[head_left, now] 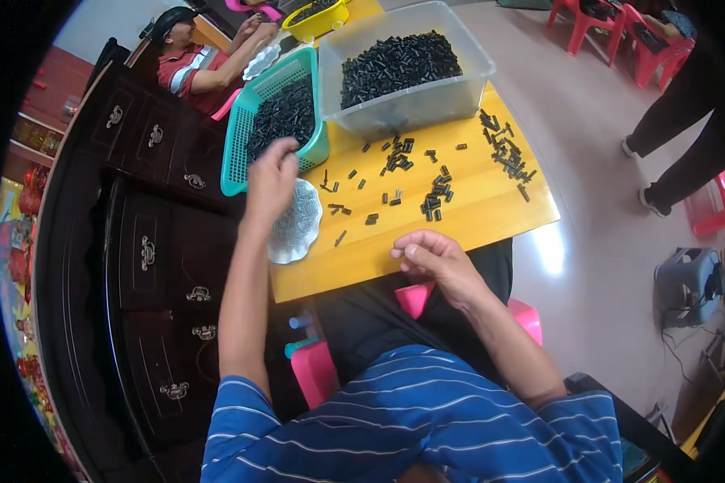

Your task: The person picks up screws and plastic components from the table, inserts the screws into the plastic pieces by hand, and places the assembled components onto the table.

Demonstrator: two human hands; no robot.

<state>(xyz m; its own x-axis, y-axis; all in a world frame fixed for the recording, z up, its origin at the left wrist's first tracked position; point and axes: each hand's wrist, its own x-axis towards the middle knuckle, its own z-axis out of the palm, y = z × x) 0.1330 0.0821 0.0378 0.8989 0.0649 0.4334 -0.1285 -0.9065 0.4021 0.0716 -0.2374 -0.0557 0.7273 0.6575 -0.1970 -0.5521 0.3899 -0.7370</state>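
My left hand (272,183) is over the near rim of a teal perforated basket (235,149) holding many small black tubular pieces (286,117). Its fingers are curled together, and whatever they hold is hidden. Beneath that hand and forearm lies a silver scalloped tray (300,225), partly covered. My right hand (437,262) hovers at the table's front edge, thumb and fingertips pinched; anything between them is too small to make out. Loose black pieces (437,197) lie in clusters and singly on the yellow tabletop (362,262) between and beyond my hands.
A large translucent bin (411,113) heaped with black pieces stands behind the loose ones. More pieces (507,153) lie near the right edge. A dark drawer cabinet (169,233) flanks the left side. Across the table sits another person (205,68) beside a yellow basket (318,22).
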